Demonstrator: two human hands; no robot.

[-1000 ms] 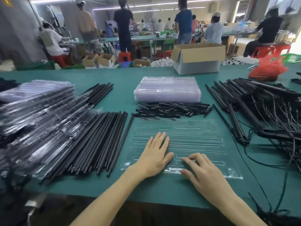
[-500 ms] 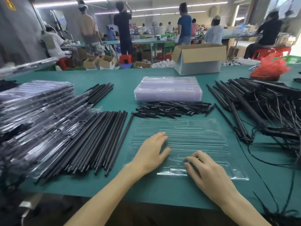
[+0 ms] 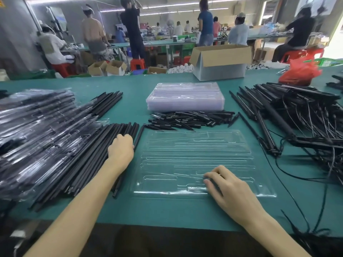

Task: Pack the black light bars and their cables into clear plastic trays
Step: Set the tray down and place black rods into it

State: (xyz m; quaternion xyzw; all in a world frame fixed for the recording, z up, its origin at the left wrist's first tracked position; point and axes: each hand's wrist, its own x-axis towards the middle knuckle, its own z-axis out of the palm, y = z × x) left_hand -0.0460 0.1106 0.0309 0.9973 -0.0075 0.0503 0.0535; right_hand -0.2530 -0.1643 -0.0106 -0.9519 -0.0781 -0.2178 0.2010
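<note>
An empty clear plastic tray (image 3: 194,154) lies flat on the green table (image 3: 167,212) in front of me. My right hand (image 3: 228,186) rests on its near right part, fingers slightly apart, holding nothing. Left of the tray lies a row of long black light bars (image 3: 83,164). My left hand (image 3: 121,147) sits on top of that row, fingers curled down over its rightmost bars. On the right is a tangled heap of light bars with cables (image 3: 297,115). Short black pieces (image 3: 189,119) lie in a pile just beyond the tray.
A stack of empty clear trays (image 3: 185,97) stands behind the short pieces. Filled trays (image 3: 33,123) are heaped at the far left. A cardboard box (image 3: 220,62) and a red bag (image 3: 298,73) sit at the table's far edge. Several people work at benches beyond.
My left hand left the tray and moved left onto the row of black bars, its fingers curling over them. My right hand stayed on the tray's near right part.
</note>
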